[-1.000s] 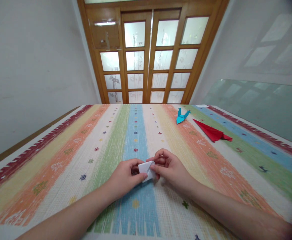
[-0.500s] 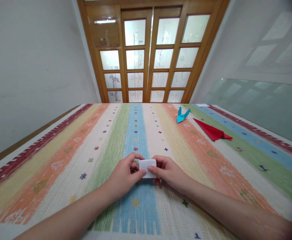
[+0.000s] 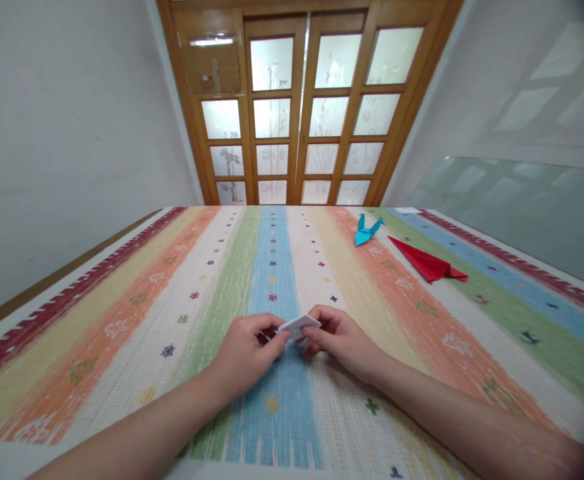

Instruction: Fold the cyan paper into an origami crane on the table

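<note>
A small folded piece of white paper (image 3: 299, 325) is held between both of my hands just above the striped tablecloth (image 3: 212, 293). My left hand (image 3: 248, 353) pinches its left edge with thumb and fingers. My right hand (image 3: 341, 340) pinches its right side. The paper is tilted nearly flat, so only a thin white face shows. Both forearms reach in from the bottom of the view.
A blue folded paper crane (image 3: 365, 231) and a red folded paper plane (image 3: 428, 263) lie at the far right of the table. A wooden door with frosted panes (image 3: 299, 107) stands beyond the table's far edge. White walls rise on both sides.
The white paper has been turned in my fingers, from a triangular flap, to a flat rectangle facing me, to a nearly edge-on tilt. Both hands have shifted slightly forward.
</note>
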Demonstrator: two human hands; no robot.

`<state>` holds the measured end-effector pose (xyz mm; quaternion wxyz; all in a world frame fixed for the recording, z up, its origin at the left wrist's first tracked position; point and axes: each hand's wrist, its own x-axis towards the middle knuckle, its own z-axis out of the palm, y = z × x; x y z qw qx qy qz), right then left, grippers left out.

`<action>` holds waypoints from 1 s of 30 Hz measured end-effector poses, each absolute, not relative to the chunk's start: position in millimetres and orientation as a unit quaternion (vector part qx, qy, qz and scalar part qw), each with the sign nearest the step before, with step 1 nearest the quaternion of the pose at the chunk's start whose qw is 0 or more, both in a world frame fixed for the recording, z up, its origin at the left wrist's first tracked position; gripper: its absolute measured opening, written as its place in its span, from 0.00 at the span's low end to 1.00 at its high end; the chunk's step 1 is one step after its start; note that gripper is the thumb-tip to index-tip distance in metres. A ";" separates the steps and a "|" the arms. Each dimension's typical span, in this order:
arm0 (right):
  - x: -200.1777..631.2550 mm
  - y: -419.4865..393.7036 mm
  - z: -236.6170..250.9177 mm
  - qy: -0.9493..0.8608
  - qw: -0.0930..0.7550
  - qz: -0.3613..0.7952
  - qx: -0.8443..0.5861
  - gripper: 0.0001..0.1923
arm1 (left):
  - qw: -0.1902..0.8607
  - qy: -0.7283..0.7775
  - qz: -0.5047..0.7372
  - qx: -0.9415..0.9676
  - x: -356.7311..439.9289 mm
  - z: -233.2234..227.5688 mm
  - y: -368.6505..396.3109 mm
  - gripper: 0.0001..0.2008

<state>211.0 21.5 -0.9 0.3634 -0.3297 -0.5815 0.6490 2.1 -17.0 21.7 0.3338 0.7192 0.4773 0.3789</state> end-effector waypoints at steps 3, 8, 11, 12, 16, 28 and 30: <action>209.9 19.3 -1.6 -0.626 0.355 0.612 -0.328 0.12 | 0.298 0.449 0.415 0.734 1.5 25.1 -18.2 0.07; 209.9 17.4 -4.6 -0.686 0.342 0.551 -0.330 0.08 | 0.197 0.363 0.443 0.796 -0.5 26.9 -19.5 0.06; 212.4 17.8 -4.0 -0.752 0.359 0.455 -0.313 0.08 | 0.160 0.337 0.448 0.813 -2.7 27.3 -19.9 0.06; 213.4 17.9 -3.4 -0.775 0.365 0.419 -0.301 0.09 | 0.152 0.330 0.447 0.817 -3.3 27.4 -20.4 0.06; 216.8 17.4 -0.4 -0.834 0.350 0.340 -0.260 0.15 | 0.121 0.306 0.432 0.840 -4.6 28.1 -23.7 0.07; 218.8 19.1 -2.3 -0.840 0.351 0.312 -0.271 0.12 | 0.176 0.313 0.465 0.809 -3.0 29.3 -20.8 0.03; 218.7 19.5 -1.8 -0.833 0.349 0.326 -0.279 0.11 | 0.199 0.330 0.473 0.792 -2.2 29.0 -21.3 0.05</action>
